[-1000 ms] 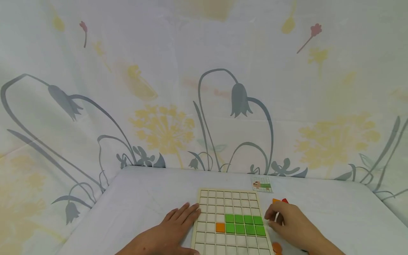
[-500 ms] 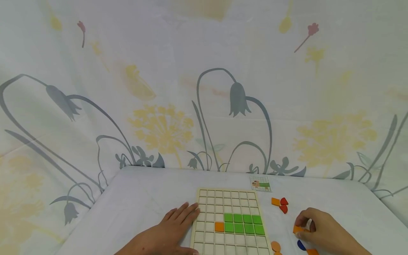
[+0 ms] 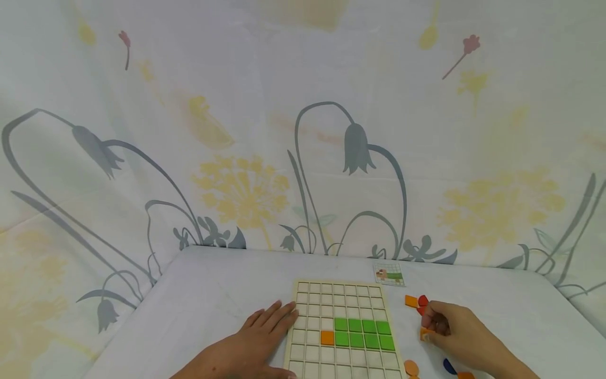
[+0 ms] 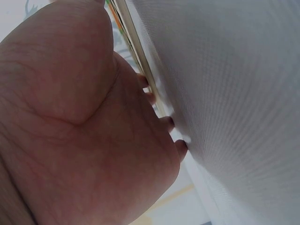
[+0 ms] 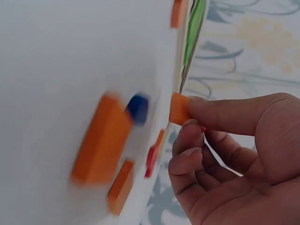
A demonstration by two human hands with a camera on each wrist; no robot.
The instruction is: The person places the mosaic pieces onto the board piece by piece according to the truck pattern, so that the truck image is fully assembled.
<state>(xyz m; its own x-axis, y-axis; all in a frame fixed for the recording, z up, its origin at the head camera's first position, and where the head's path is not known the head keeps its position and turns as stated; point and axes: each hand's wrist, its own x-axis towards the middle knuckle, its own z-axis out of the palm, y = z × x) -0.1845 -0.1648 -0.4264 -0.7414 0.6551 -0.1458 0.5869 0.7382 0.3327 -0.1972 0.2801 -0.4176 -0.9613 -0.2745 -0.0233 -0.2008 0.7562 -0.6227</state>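
Observation:
My right hand (image 3: 456, 329) pinches a small orange square tile (image 5: 178, 108) between thumb and fingers, in the space to the right of the grid board (image 3: 307, 300). My left hand (image 3: 246, 342) lies with outstretched fingers along the board's left edge, fingertips right at the rim. In the left wrist view the palm (image 4: 61, 136) covers much of the board. Two rows of green tiles (image 3: 362, 333) fill cells in the board's right half, with one orange tile (image 3: 327, 338) at the left end of the lower row.
A picture card (image 3: 389, 275) lies beyond the board. To its right are an orange piece (image 3: 411, 301) and red pieces (image 3: 423, 300), partly behind the right hand. Nearer are light orange discs (image 3: 411, 367), a dark blue half-round piece (image 3: 449, 366) and another orange piece (image 3: 466, 375).
My right hand went from the board's right edge to an orange tile farther right, and now has that tile pinched, back toward the board. The left hand stays still.

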